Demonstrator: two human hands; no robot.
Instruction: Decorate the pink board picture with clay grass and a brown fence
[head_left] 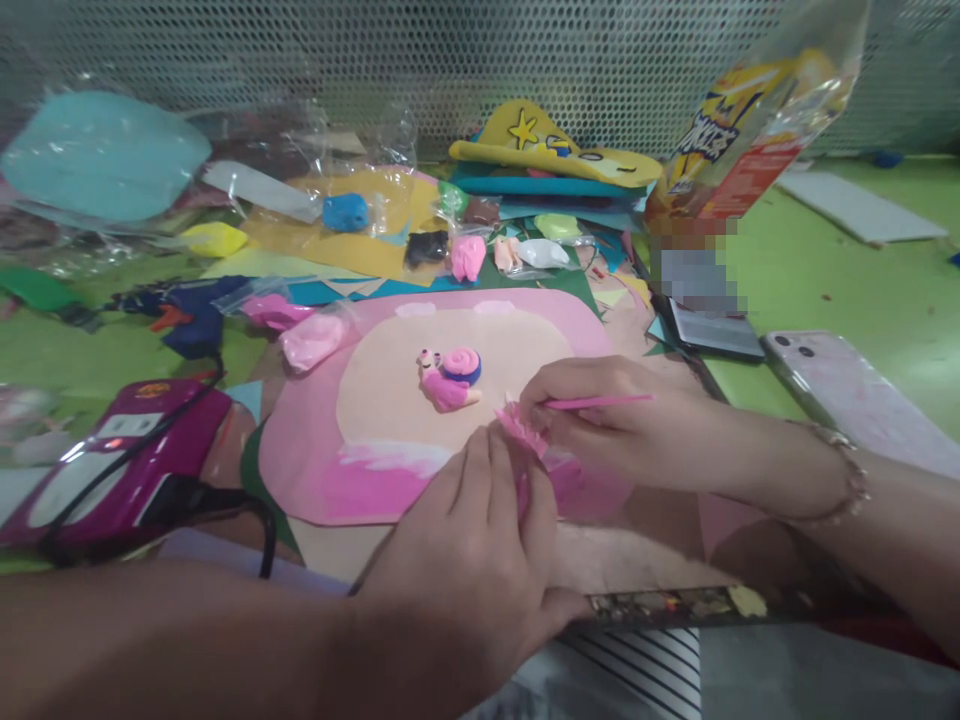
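Note:
My right hand [622,420] pinches a thin pink stick-shaped tool [607,402], its tip hidden by my fingers. Just below those fingertips, a jagged pink piece [523,430], its material unclear, lies on the rounded pink card [300,430]. My left hand [465,550] rests flat with fingers stretched across the card's lower edge, fingertips close to the jagged piece. Up and left of both hands, a small clay figure [450,392] with a magenta body and a pink spiral on blue lies on the card's cream middle. Magenta and white colouring spreads over the card's lower part.
Several bagged clay lumps, one of them pink [469,257], lie behind the card. A yellow foam hat shape [540,150] and a snack bag [735,140] stand farther back. Two phones lie right, one in a pink marbled case [847,390]. A magenta corded device [127,450] sits left.

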